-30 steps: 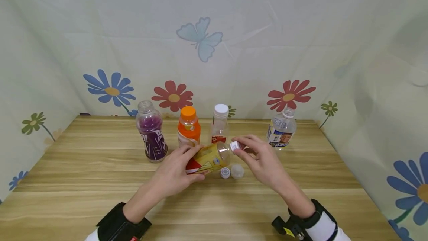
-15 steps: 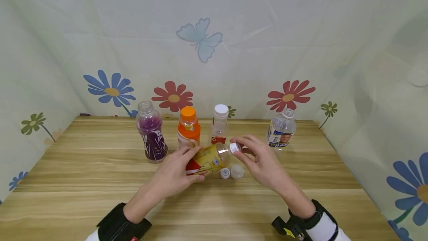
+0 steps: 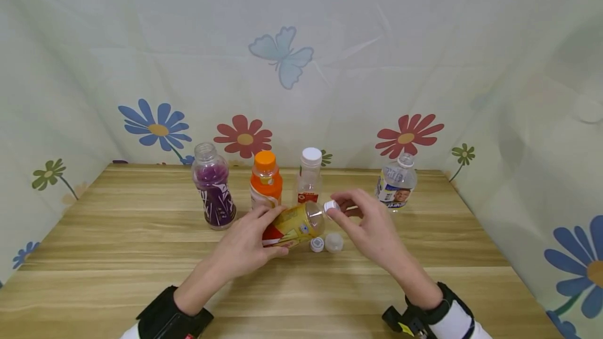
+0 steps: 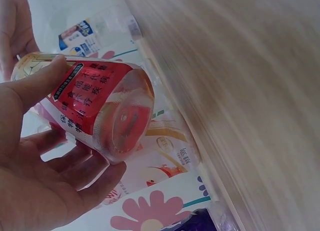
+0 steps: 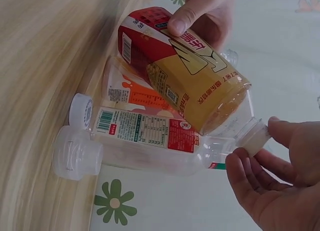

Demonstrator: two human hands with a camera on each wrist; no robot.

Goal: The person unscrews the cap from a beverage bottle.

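My left hand [image 3: 247, 242] grips a clear plastic bottle [image 3: 296, 224] with a yellow and red label. The bottle is tilted on its side, its neck pointing right, with the red part of the label and the base facing the left wrist view. At its mouth, my right hand [image 3: 369, 224] pinches a white cap [image 3: 331, 206] between thumb and fingers. In the right wrist view the cap [image 5: 254, 137] sits over the end of the neck. Below the neck, a small white cap [image 3: 317, 245] and a translucent cap [image 3: 334, 243] lie on the table.
Behind the hands stand an orange-capped bottle [image 3: 266, 182] and a white-capped clear bottle [image 3: 310, 177]. An uncapped purple bottle [image 3: 214, 192] is at left, an uncapped clear bottle [image 3: 397, 182] at right. A floral curtain [image 3: 330, 67] hangs behind the wooden table [image 3: 301, 297].
My right hand's fingers have shifted slightly around the white cap at the bottle's mouth. The left hand and the tilted bottle stay almost where they were.
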